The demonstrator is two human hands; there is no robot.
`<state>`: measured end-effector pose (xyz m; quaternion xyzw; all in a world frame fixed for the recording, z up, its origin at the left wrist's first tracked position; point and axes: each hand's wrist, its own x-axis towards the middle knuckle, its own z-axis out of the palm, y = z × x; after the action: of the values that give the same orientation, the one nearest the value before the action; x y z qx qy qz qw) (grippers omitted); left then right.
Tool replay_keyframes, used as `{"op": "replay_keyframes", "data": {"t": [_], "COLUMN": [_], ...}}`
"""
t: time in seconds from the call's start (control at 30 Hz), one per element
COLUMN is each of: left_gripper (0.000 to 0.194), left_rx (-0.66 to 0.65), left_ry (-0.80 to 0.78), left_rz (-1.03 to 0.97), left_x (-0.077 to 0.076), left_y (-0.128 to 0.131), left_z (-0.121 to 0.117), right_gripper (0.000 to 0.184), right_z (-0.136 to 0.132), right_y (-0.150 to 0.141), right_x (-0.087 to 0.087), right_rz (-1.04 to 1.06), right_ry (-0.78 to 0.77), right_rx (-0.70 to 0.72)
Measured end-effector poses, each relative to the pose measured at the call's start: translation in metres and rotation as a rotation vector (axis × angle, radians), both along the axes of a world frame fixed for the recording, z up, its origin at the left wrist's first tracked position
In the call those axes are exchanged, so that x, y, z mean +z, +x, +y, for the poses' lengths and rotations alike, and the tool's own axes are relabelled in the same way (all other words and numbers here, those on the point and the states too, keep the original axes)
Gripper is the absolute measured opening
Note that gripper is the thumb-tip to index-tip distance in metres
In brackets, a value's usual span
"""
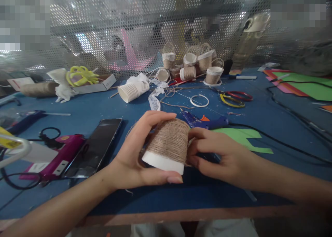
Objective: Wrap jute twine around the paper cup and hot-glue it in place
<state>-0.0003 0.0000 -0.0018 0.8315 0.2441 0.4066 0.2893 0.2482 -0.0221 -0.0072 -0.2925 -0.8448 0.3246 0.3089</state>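
Observation:
A white paper cup wrapped in brown jute twine (168,144) is held just above the blue table (109,102), its white rim toward me. My left hand (137,154) is wrapped round it from the left, thumb under the rim. My right hand (218,154) presses its curled fingers against the cup's right side, on the twine. A blue glue gun (204,121) lies right behind the cup.
A black phone (94,147) and a pink glue gun (58,157) lie to the left. Plain stacked paper cups (132,91), loose twine, a white ring (199,100), scissors (236,98) and several twine-wrapped cup baskets (192,65) sit farther back. Green paper (241,136) and black cables lie right. A perforated metal screen stands behind.

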Motion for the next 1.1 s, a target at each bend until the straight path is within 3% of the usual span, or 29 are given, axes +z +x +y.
{"op": "replay_keyframes", "data": {"t": [0.4,0.6,1.1], "left_gripper": [0.078,0.081,0.083], "left_rx": [0.012,0.027,0.012], "left_ry": [0.018,0.048,0.044], "left_rz": [0.005,0.032,0.031], "left_x": [0.0032,0.0024,0.0020], "left_y": [0.0015,0.0009,0.0014], "left_z": [-0.0029,-0.0018,-0.0018], "right_gripper": [0.019,0.013,0.016], "right_z": [0.0020,0.0029,0.0066], "right_y": [0.0020,0.0026,0.0068], "right_x": [0.0029,0.0017,0.0018], "right_rz": [0.046,0.032,-0.133], "right_ry": [0.110,0.114,0.233], "right_rx": [-0.127,-0.114,-0.190]}}
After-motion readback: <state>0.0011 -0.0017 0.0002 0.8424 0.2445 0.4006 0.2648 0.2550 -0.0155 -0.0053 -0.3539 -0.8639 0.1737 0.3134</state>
